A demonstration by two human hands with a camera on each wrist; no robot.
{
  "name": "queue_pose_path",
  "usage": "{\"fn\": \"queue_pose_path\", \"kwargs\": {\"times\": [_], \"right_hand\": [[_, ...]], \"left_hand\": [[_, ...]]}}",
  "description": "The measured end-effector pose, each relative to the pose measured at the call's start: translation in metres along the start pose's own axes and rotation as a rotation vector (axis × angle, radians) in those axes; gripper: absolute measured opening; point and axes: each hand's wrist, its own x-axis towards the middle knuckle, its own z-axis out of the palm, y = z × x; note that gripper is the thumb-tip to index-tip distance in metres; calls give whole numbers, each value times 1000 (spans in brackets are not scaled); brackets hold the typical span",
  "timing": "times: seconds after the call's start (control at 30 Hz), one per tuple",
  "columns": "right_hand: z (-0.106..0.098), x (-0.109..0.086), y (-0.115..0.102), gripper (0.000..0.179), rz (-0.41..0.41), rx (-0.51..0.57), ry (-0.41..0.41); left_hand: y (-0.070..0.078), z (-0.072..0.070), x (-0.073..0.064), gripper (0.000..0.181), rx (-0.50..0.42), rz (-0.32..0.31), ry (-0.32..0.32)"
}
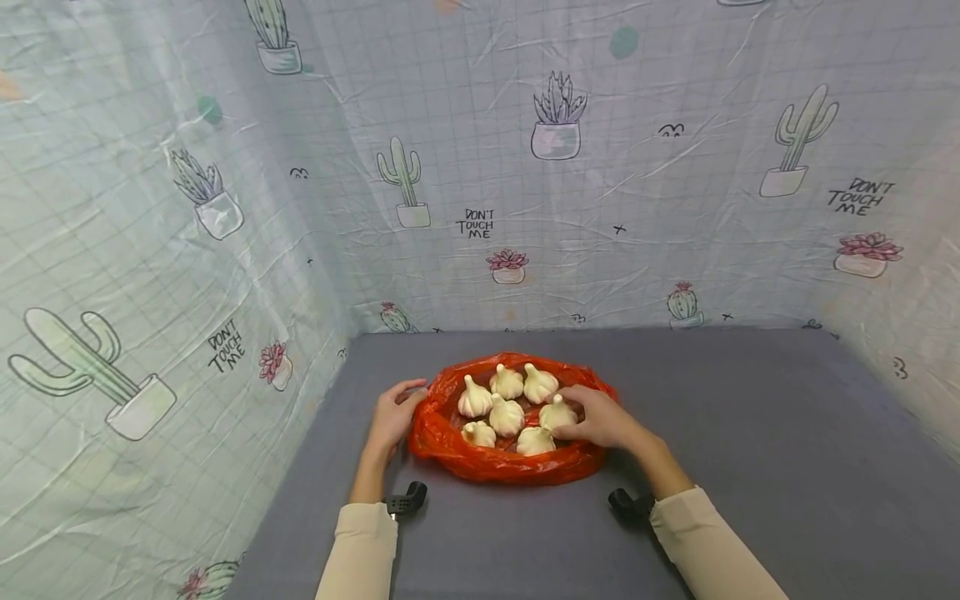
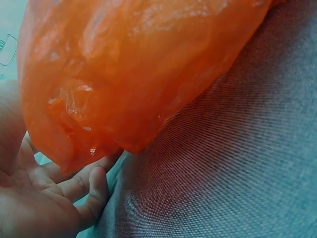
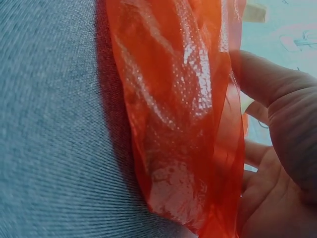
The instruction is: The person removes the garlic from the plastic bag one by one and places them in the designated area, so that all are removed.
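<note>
A red plastic bag [image 1: 495,473], its rim rolled down into a wide ring, lies on the grey table with several garlic bulbs [image 1: 506,415] inside. At the bag's right side my right hand [image 1: 600,417] reaches over the rim, its thumb and fingers round the rightmost garlic bulb [image 1: 557,414]. In the right wrist view the bag's wall [image 3: 168,114] hides most of that grip. My left hand [image 1: 393,417] is at the bag's left edge, fingers loosely spread. The left wrist view shows the left fingers [image 2: 81,186] beside and under the bag's crumpled side [image 2: 124,74].
The grey table [image 1: 750,467] extends to both sides and in front of the bag. Behind and to the left hangs a pale curtain [image 1: 450,108] printed with cacti. Black wrist devices [image 1: 407,498] sit at both wrists, near the cream sleeves [image 1: 363,542].
</note>
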Motion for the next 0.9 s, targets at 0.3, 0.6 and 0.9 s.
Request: {"fn": "queue_pose_path", "kwargs": {"times": [0.3,0.6,0.9], "right_hand": [[-5,1,0,45,-36,-30,128],[-23,-1,1,51,15,0,228],[-34,-8,7,54,73,114,268]], "left_hand": [[0,1,7,35,-53,-14,-33],[-4,3,9,32,-44,6,-43],[-10,1,2,30,-49,-4,-42]]}}
